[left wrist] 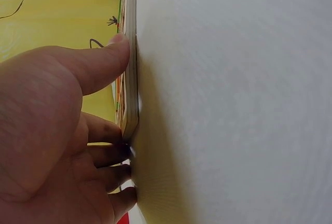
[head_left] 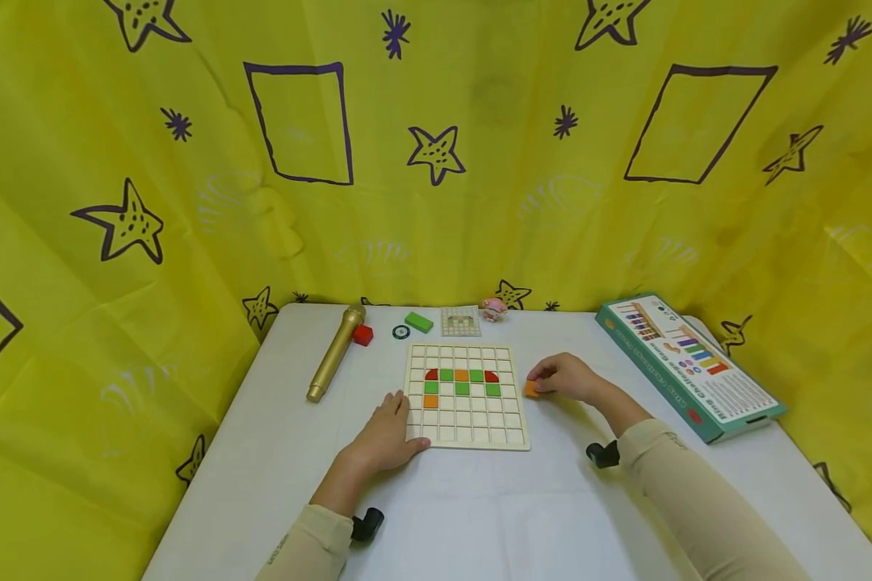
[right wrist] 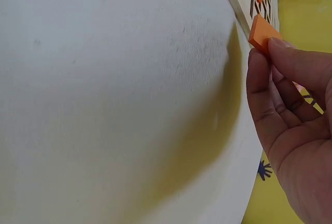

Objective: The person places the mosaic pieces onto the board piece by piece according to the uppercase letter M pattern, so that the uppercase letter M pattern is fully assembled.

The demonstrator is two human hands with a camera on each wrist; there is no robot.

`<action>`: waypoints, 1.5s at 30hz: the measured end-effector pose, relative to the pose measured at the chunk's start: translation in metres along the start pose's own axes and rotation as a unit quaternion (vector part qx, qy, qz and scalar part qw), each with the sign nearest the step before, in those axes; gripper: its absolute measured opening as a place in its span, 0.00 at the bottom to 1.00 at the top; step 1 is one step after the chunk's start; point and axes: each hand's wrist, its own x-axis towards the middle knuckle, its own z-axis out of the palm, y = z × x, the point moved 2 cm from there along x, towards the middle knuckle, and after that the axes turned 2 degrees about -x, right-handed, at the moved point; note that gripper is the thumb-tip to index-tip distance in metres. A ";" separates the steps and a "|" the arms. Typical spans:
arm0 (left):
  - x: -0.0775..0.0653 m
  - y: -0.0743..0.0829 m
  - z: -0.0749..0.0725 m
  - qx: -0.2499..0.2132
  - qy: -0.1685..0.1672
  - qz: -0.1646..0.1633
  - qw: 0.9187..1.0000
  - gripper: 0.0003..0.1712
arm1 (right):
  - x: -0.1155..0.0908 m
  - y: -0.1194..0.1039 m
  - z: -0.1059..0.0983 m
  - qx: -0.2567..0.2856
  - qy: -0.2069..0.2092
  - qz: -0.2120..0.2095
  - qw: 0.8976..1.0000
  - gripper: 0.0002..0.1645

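A wooden grid board (head_left: 472,433) lies on the table with small tiles set in it: a row of red rounded, green and orange tiles, several green ones (head_left: 462,389) below, and an orange square (head_left: 431,401) at the left. My left hand (head_left: 387,432) rests at the board's near left corner, thumb on the front edge and fingers along the left side. Just off the board's right edge, my right hand (head_left: 563,377) pinches an orange square tile (right wrist: 262,33) between thumb and fingers. In the right wrist view the tile is tilted near the board's edge.
Behind the board lie a pattern card (head_left: 461,321), a green block (head_left: 419,322), a round token (head_left: 401,332) and a pink figurine (head_left: 494,309). A gold microphone (head_left: 337,353) and red block (head_left: 363,335) lie left. A game box (head_left: 686,363) lies at the right.
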 end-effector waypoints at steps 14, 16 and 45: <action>0.002 0.002 0.003 0.005 0.000 -0.004 1.000 0.55 | 0.005 -0.019 0.012 0.011 -0.024 -0.019 0.999 0.07; 0.002 0.002 0.003 0.006 -0.001 -0.004 1.000 0.55 | 0.006 -0.021 0.013 0.012 -0.027 -0.022 0.999 0.06; 0.002 0.006 0.004 0.008 0.004 0.010 1.000 0.54 | 0.012 -0.039 0.036 -0.015 -0.061 -0.053 0.997 0.02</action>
